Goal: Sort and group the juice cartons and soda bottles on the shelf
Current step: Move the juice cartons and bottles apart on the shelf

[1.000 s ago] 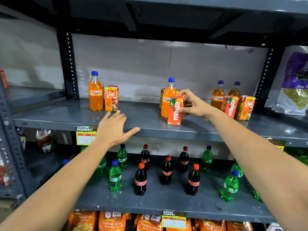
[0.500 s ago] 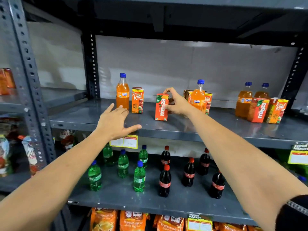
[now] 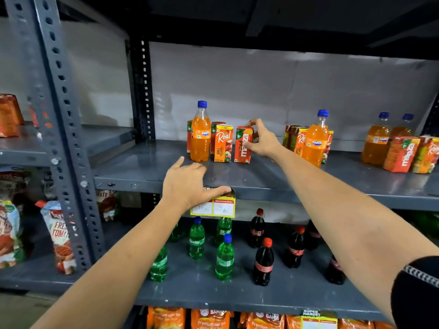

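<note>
My right hand (image 3: 262, 141) grips a red Maaza juice carton (image 3: 242, 148) that stands on the grey upper shelf (image 3: 261, 179), just right of an orange Real carton (image 3: 222, 143). Left of that stands an orange Fanta bottle (image 3: 200, 134), with more cartons partly hidden behind it. My left hand (image 3: 190, 184) rests flat on the shelf's front edge, fingers spread, holding nothing. A second Fanta bottle (image 3: 315, 141) stands among cartons in the middle. At the far right, two Fanta bottles (image 3: 376, 141) stand behind a Maaza carton (image 3: 401, 154) and a Real carton (image 3: 427, 155).
A yellow price tag (image 3: 213, 207) hangs under my left hand. Green Sprite bottles (image 3: 224, 260) and dark cola bottles (image 3: 263, 264) stand on the shelf below. Orange tea packets (image 3: 211, 319) fill the bottom. A perforated steel upright (image 3: 64, 129) rises at left, with snack bags (image 3: 59, 236) beyond.
My right hand has carried the Maaza carton left, from beside the middle Fanta bottle to beside the Real carton. The camera has turned left. My left hand stays on the shelf edge.
</note>
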Action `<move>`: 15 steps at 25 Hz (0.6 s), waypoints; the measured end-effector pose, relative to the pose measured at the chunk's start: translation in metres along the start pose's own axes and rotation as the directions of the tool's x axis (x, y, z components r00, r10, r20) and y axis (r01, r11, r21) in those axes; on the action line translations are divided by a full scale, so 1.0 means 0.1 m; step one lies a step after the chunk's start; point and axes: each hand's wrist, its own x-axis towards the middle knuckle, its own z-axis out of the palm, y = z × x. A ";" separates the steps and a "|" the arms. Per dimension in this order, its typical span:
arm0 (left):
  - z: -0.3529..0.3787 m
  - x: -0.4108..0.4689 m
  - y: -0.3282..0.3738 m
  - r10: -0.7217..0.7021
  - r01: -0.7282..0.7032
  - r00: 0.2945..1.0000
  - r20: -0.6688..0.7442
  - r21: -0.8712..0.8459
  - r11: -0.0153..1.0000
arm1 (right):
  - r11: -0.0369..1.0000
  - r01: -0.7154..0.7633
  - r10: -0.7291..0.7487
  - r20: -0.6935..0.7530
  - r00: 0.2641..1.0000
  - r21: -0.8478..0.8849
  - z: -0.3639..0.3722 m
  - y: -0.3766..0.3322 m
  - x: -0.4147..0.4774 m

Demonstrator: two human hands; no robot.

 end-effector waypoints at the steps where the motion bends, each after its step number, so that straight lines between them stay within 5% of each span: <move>1: 0.01 0.00 -0.01 0.003 -0.003 1.000 -0.013 -0.006 1.000 | 0.999 0.044 -0.044 -0.053 0.998 -0.003 0.01 -0.02 -0.01; 4: 0.03 -0.01 0.00 0.004 -0.005 0.999 -0.049 -0.018 1.000 | 0.967 0.173 -0.211 -0.204 0.956 -0.185 0.09 -0.19 0.04; 7: 0.05 -0.01 0.00 -0.015 0.011 0.996 -0.083 -0.045 0.999 | 0.896 0.224 -0.292 -0.128 0.948 -0.384 0.29 -0.53 0.16; 15: 0.07 0.02 -0.01 -0.032 0.031 0.995 -0.092 -0.010 0.999 | 0.875 0.152 -0.166 0.009 0.986 -0.459 0.54 -0.92 0.31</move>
